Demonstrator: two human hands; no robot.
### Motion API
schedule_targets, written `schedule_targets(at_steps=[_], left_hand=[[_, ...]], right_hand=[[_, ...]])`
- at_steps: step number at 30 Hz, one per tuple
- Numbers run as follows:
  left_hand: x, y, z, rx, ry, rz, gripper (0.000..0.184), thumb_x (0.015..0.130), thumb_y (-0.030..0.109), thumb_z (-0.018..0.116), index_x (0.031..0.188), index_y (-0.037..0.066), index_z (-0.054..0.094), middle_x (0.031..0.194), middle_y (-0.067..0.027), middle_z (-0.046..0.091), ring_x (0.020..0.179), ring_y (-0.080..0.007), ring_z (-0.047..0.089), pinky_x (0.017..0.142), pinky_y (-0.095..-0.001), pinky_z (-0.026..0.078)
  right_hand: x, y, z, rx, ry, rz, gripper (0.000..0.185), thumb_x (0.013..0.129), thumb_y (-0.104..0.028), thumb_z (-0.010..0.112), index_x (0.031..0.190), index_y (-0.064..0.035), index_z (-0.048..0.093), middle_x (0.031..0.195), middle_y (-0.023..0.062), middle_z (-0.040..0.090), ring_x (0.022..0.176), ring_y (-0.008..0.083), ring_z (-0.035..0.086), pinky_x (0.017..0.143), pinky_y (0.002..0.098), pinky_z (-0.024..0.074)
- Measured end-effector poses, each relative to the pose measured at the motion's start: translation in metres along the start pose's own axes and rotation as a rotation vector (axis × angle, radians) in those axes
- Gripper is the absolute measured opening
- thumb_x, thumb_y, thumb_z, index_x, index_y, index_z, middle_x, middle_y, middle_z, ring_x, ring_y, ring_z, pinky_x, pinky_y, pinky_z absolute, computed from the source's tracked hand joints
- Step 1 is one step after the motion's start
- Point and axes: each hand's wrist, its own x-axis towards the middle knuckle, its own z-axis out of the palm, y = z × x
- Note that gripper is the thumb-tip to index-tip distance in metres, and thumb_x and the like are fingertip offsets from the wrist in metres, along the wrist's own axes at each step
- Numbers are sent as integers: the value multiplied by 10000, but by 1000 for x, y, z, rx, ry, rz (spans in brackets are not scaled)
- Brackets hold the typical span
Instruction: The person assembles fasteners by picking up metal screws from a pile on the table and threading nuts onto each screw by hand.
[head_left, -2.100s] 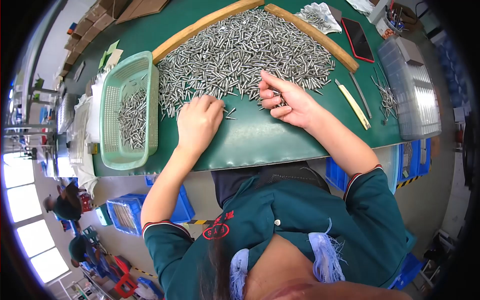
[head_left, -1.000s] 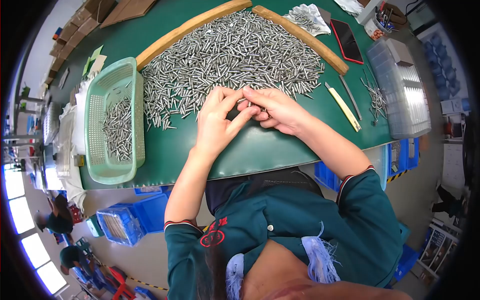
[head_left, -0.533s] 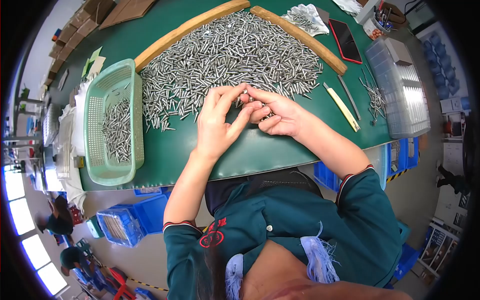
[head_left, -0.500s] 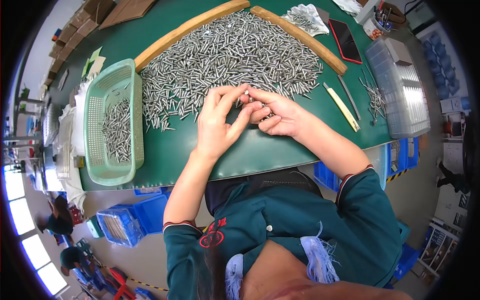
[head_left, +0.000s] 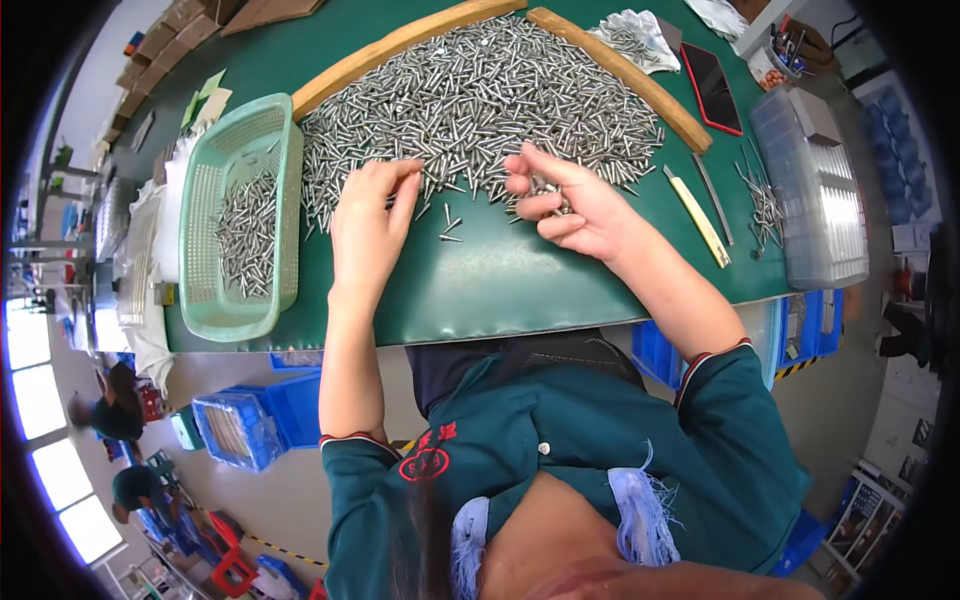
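A wide heap of small metal pins [head_left: 470, 105] covers the back of the green table. My left hand [head_left: 368, 215] is over the heap's front left edge, fingers bent and thumb close to the index fingertip; whatever may be between them is hidden. My right hand [head_left: 590, 205], palm turned up, has its fingers curled around several metal pins [head_left: 545, 190] at the heap's front right. A few loose pins [head_left: 450, 222] lie on the table between the hands. Left of my left hand stands a green plastic basket [head_left: 287, 235] with many pins inside.
Two wooden bars [head_left: 400, 50] border the heap. To the right lie a utility knife [head_left: 697, 220], a red-edged phone [head_left: 712, 90], thin metal rods [head_left: 765, 205] and a clear plastic box [head_left: 815, 190]. Blue bins [head_left: 290, 410] stand below the table; other people [head_left: 120, 405] are at the far left.
My hands, together before, have parted: the left has moved left toward the basket, and the right has turned its palm more upward. Loose pins now show on the table between them.
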Motion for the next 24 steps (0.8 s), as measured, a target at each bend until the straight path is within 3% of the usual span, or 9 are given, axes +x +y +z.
schedule_targets(at_steps=[1, 6, 9, 14, 18, 21, 22, 24], left_hand=[[-2, -4, -1, 126, -53, 33, 164, 804, 153, 620, 941, 63, 634, 862, -68, 595, 777, -217, 565, 667, -317, 465], [-10, -2, 12, 374, -156, 18, 186, 791, 174, 622, 952, 81, 627, 819, -70, 571, 787, -243, 578, 657, -353, 463], [-8, -3, 20, 396, -138, 37, 187, 789, 171, 620, 959, 93, 616, 822, -69, 564, 776, -248, 574, 655, -355, 462], [-8, -4, 7, 237, -303, 58, 142, 804, 88, 577, 934, 133, 609, 826, -71, 541, 759, -256, 571, 648, -355, 456], [-13, -8, -5, 146, -310, 114, 123, 821, 60, 553, 931, 88, 600, 861, -88, 554, 750, -243, 579, 655, -337, 459], [-17, -7, -6, 154, -172, -12, 97, 831, 72, 554, 916, 65, 600, 837, -90, 565, 721, -224, 586, 641, -328, 459], [-17, -5, -7, 164, -176, -111, 87, 828, 124, 572, 894, 69, 589, 828, -86, 573, 729, -266, 589, 640, -366, 469], [-21, -2, -3, 199, -185, -147, 108, 823, 163, 588, 885, 74, 585, 818, -82, 574, 716, -266, 589, 623, -364, 468]], right_hand=[[1, 4, -3, -40, -21, 5, 298, 933, -311, 480, 1050, -40, 519, 793, -17, 485, 566, 6, 375, 334, 109, 226], [0, 5, 0, -138, -37, -12, 316, 931, -339, 478, 1031, -43, 528, 779, -28, 472, 570, 2, 379, 343, 108, 229], [-1, 4, 2, -136, 17, -16, 334, 916, -380, 494, 986, -56, 530, 768, -31, 466, 557, -3, 378, 338, 107, 221], [1, 2, -1, 56, -1, 51, 323, 903, -412, 502, 878, -90, 520, 720, -34, 430, 510, 1, 354, 307, 113, 200], [2, 2, -1, 101, 15, 53, 309, 901, -408, 508, 831, -107, 518, 701, -35, 408, 503, 4, 337, 299, 117, 188], [2, 3, -2, 93, 18, 44, 302, 901, -403, 511, 816, -113, 510, 700, -36, 405, 506, 4, 335, 300, 117, 187], [2, 3, -2, 84, 22, 42, 300, 903, -401, 509, 815, -114, 510, 700, -36, 405, 506, 4, 335, 300, 117, 187], [3, 3, -3, 74, 8, 38, 295, 901, -398, 514, 826, -113, 503, 703, -34, 422, 505, 4, 348, 302, 115, 192]])
